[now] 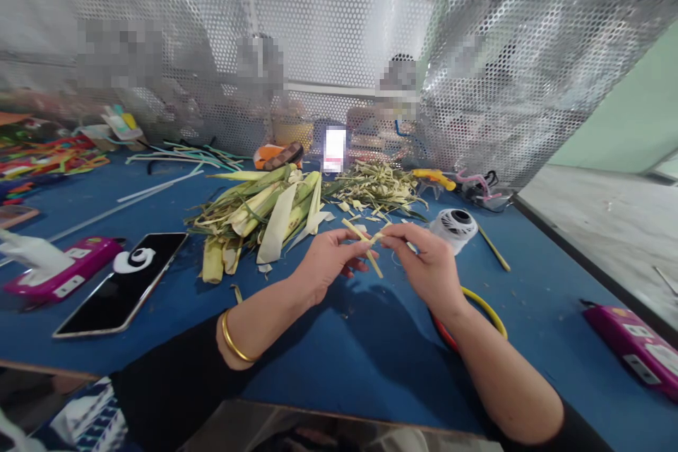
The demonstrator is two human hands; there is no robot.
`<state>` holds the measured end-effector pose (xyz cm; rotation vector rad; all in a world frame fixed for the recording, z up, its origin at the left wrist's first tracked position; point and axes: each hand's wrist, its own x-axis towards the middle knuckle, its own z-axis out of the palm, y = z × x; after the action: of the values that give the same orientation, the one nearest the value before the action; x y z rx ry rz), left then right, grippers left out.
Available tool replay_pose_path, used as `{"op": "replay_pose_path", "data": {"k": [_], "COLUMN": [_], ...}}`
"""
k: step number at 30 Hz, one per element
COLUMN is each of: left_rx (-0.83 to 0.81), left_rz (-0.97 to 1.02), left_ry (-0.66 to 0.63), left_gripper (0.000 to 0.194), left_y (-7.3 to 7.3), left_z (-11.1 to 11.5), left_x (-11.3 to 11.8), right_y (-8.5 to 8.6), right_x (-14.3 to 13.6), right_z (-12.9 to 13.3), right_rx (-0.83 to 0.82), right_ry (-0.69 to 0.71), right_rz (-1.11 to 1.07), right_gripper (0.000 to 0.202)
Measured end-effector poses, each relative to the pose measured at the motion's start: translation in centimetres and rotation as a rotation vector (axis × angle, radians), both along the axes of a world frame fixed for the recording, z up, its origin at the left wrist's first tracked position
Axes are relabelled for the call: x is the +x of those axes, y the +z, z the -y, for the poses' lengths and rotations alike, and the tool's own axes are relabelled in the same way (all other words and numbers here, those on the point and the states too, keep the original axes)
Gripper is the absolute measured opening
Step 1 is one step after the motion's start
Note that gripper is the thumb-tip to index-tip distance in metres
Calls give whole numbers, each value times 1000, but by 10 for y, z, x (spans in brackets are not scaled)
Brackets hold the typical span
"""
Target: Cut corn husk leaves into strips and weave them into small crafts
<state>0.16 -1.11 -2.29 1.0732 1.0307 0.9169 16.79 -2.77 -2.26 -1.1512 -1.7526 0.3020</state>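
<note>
Above the blue table my left hand (331, 258) pinches a narrow, pale yellow-green leaf strip (376, 267) between thumb and fingers. My right hand (428, 265) is closed at the fingertips on a pale strip end that meets the first strip, so the two appear crossed. Whether they are one piece or two I cannot tell. Left of the hands lies a bundle of leafy stalks and pale husks (275, 215). Beyond the fingers spreads a heap of thin leaf shreds (378, 187). A white patterned, roughly cylindrical object (455, 224) stands close behind my right hand.
A yellow-and-red ring (490, 309) lies partly under my right forearm. At left are a dark phone (124, 296) and a magenta power strip (79, 265); another magenta power strip (633, 346) is at right. A lit phone (334, 148) leans near the perforated metal screen (339, 28).
</note>
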Motion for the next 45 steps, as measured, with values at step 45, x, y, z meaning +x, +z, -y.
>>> {"op": "replay_pose_path", "data": {"k": [45], "left_rx": [134], "left_rz": [-65], "left_ry": [-77], "left_gripper": [16], "left_y": [-1], "left_z": [0], "left_x": [1], "right_y": [-4], "right_x": [-4], "right_z": [-1], "right_rx": [-118], "right_ry": [-20], "right_rz": [135], "right_gripper": [12]}}
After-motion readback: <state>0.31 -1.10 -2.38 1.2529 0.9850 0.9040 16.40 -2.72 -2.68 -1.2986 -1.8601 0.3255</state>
